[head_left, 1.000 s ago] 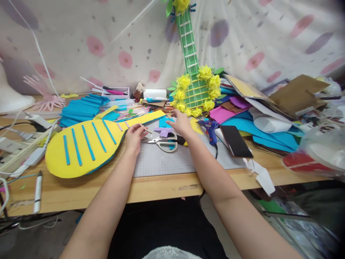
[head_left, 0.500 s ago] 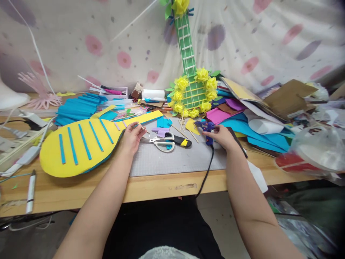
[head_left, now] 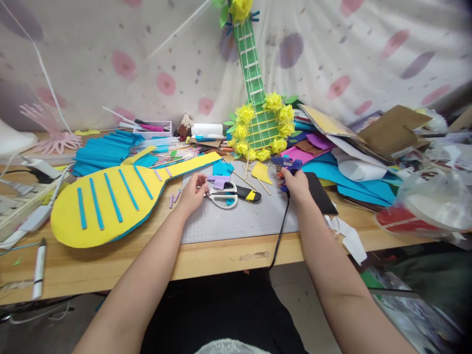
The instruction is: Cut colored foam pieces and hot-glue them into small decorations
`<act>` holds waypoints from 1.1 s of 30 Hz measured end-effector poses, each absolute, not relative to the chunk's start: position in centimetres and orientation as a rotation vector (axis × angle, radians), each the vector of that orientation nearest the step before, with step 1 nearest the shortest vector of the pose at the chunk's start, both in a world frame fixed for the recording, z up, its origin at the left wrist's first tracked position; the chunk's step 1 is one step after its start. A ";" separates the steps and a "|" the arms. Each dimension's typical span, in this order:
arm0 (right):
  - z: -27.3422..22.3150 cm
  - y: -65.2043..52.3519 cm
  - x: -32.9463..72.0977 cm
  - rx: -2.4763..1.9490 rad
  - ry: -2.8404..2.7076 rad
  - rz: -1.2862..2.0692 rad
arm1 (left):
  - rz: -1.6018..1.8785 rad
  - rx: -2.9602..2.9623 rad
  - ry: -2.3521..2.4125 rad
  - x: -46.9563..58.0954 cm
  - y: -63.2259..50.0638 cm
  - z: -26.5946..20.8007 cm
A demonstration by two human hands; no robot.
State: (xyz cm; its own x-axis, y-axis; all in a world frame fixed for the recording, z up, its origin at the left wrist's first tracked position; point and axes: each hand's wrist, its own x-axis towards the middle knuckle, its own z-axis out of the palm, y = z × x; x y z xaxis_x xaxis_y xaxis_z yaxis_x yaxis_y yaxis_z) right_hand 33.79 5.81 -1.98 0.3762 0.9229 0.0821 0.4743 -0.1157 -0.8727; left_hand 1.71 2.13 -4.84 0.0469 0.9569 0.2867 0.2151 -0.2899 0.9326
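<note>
My right hand is wrapped round the handle of a blue hot glue gun, whose black cord drops over the table's front edge. Beside the scissors, my left hand has its fingertips pressed together; whatever is between them is too small to make out. The scissors' blades are partly hidden by that hand. Purple paper pieces lie over the scissors, and a black-and-yellow utility knife is behind them. To the left rests a yellow guitar-shaped cutout with blue strips and short purple ones.
A grey cutting mat lies under the tools, with thin wooden sticks on it. A green paper guitar with yellow flowers leans at the back. Coloured sheets pile up at right; a white marker lies front left.
My left hand has moved right and down towards the scissors, uncovering small purple strips. The glue gun is now in my right hand's fuller grip, lifted and turned slightly.
</note>
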 end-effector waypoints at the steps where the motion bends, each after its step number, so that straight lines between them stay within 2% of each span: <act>1: -2.0 5.9 33.8 -1.652 -1.151 0.674 | 1.295 1.606 1.210 1.7 2.1 -4.8; 6: -0.8 5.5 32.2 -1.307 -0.986 0.883 | 1.271 1.588 1.223 1.8 2.1 -4.5; 13: 0.5 4.3 26.3 -1.323 -1.280 1.035 | 1.273 1.564 1.270 2.0 2.0 -4.4; 19: -0.9 3.4 24.3 -1.607 -1.658 0.631 | 1.345 1.428 1.376 1.9 1.9 -4.1; 26: -1.4 1.7 24.0 -1.625 -1.986 0.331 | 1.472 1.385 1.392 1.8 2.2 -4.4; 33: -1.1 1.4 23.5 -1.593 -2.083 0.286 | 1.424 1.342 1.406 1.7 2.3 -4.6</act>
